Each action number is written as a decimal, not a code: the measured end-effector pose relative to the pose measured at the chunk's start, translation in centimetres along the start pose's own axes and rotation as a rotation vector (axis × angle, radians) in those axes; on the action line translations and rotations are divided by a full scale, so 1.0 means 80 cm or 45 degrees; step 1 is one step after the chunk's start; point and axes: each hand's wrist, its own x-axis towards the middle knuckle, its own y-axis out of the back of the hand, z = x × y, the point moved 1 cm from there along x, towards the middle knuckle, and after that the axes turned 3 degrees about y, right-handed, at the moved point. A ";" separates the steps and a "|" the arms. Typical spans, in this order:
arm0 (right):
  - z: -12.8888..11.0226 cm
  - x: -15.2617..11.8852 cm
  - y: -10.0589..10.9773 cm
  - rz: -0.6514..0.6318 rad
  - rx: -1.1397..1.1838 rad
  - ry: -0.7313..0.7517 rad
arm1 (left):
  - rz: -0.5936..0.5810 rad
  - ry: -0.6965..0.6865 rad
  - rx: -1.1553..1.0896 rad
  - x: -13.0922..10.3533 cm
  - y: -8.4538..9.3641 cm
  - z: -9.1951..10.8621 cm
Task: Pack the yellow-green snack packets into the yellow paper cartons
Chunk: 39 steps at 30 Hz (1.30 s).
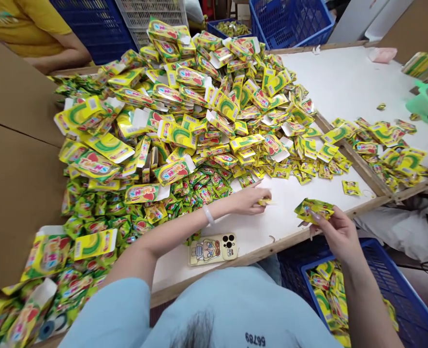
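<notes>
Over the white tabletop, my left hand (250, 200) has its fingers closed on a small yellow packet (265, 201), partly hidden by the fingers. My right hand (336, 228) grips green-and-yellow candy packets (313, 210) above the table's front edge; how many cannot be made out. Beyond my left hand spreads a heap of small green packets (202, 188). Yellow-and-green printed cartons (177, 133), several with white flaps raised, are piled high on top. A single yellow packet (351, 188) lies to the right. Below my right hand, filled cartons (330, 290) sit in a blue crate (384, 270).
A phone in a cartoon case (213, 249) lies by the wooden front edge. A wooden strip (359, 164) divides the table, with another packet pile (391, 150) beyond it. Brown cardboard (21, 145) stands left. A person in a yellow shirt (28, 29) sits at the far left.
</notes>
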 end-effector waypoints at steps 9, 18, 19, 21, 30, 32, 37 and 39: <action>-0.058 0.034 -0.098 -0.460 0.023 0.187 | 0.148 0.597 -1.205 -0.085 -0.017 0.096; -0.086 0.046 -0.113 -1.182 -0.794 0.430 | 0.059 0.606 -1.121 -0.104 -0.006 0.100; -0.089 0.047 -0.112 -1.222 -0.846 0.425 | 0.044 0.599 -1.128 -0.104 -0.009 0.098; -0.096 0.048 -0.109 -1.280 -0.856 0.413 | 0.026 0.587 -1.148 -0.104 -0.015 0.096; -0.078 0.035 -0.116 -1.195 -0.577 0.464 | -0.005 0.628 -1.106 -0.110 -0.019 0.103; -0.072 0.032 -0.114 -1.274 -0.504 0.308 | -0.010 0.638 -1.115 -0.113 -0.022 0.098; -0.059 0.020 -0.108 -1.385 -0.409 -0.077 | -0.068 0.686 -1.262 -0.113 -0.049 0.086; -0.053 0.013 -0.102 -1.321 -0.401 -0.036 | -0.101 0.651 -1.191 -0.107 -0.056 0.088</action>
